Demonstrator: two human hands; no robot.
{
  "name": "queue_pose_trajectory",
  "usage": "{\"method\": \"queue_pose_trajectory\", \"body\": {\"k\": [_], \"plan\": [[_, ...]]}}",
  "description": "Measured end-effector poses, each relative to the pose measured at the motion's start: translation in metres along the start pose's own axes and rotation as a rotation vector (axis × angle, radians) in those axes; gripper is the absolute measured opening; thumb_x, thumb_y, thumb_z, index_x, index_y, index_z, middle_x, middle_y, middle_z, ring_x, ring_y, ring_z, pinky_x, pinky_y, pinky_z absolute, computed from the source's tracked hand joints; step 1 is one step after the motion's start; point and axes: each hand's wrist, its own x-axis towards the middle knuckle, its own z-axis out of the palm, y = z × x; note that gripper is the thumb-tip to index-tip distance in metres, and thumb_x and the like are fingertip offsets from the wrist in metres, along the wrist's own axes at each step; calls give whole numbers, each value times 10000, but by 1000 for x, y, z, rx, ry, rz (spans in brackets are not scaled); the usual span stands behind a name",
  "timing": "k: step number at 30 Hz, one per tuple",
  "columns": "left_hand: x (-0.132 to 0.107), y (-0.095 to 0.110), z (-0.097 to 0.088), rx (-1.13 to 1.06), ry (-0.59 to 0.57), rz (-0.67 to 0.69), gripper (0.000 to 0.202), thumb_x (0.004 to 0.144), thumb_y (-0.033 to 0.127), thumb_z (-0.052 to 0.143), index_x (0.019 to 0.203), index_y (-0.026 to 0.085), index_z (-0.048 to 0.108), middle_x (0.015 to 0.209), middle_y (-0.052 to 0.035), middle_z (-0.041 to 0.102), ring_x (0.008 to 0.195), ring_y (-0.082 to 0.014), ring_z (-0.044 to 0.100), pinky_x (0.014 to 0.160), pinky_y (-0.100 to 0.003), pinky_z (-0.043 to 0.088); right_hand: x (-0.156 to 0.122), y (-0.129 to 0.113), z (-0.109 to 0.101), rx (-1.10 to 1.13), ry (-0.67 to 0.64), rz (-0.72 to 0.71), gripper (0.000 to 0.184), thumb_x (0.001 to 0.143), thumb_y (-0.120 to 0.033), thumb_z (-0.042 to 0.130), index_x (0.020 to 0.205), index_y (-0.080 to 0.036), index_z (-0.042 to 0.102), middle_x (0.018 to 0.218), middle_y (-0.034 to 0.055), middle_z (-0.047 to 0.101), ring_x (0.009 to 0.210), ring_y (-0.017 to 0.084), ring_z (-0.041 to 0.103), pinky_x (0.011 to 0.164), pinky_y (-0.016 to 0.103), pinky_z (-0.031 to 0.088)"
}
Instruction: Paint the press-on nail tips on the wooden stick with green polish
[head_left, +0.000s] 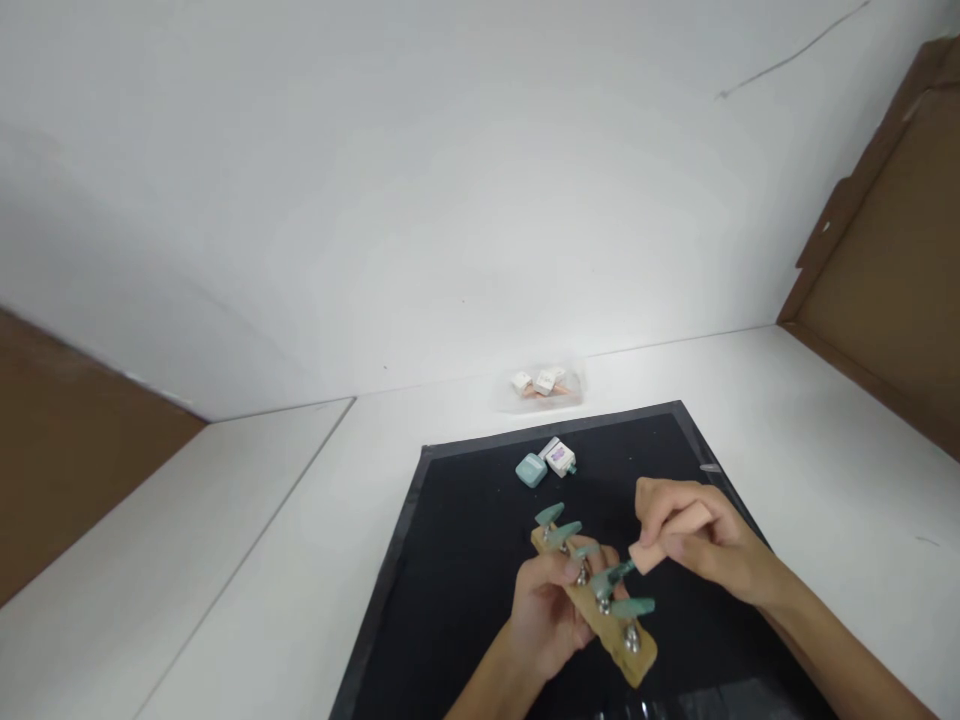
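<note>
A pale wooden strip is held slantwise above the lower middle of a black mat. Along it stand five green, nail-shaped pieces, each raised on a small silver mount. The left hand grips the strip from the side, thumb on the near-left edge and fingers curled round the far-right one.

The right hand pinches the peach, block-shaped handle of a brush between thumb and fingers. The brush slants down to the left, and its dark green bristles appear to touch the second piece from the near end; the exact contact is too small to tell.

Beyond the strip, on the far part of the mat, lie a teal, square-shaped item and, just beside it, a white block with a purple mark. Past the mat's far edge, a clear container holds white blocks and orange pieces. It sits on a white table, near a white wall. Brown panels stand at the left and right.
</note>
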Motion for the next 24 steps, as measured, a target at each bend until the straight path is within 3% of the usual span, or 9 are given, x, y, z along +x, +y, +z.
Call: {"method": "queue_pose_trajectory", "body": {"k": [4,11,18,24], "plan": [[-1,3,0,2,43,3,146,557,222,636,504,87,624,509,-38,604,372,-62,489,373,-166,401,2,0,0,-15,22,-56,233,869,-404,576,761,-218,663,608,-3,513,611,144,439,556,265,355],[2,7,13,9,132,-4,110,510,200,637,447,111,624,434,-11,548,450,-97,561,446,-181,462,5,-7,4,-68,-86,-139,204,900,-362,533,829,-224,665,655,9,560,628,147,450,563,281,347],[1,9,14,31,184,-24,114,480,211,639,428,109,633,449,-34,586,427,-91,550,417,-172,434,4,-6,2,-116,-74,-132,240,899,-375,525,765,-215,641,626,1,541,614,141,438,557,278,336],[1,9,17,33,170,-1,124,489,209,642,411,119,609,421,-10,541,433,-80,521,438,-173,437,5,-7,3,-74,-97,-147,188,898,-338,532,823,-223,660,641,3,542,627,146,446,566,284,350]]}}
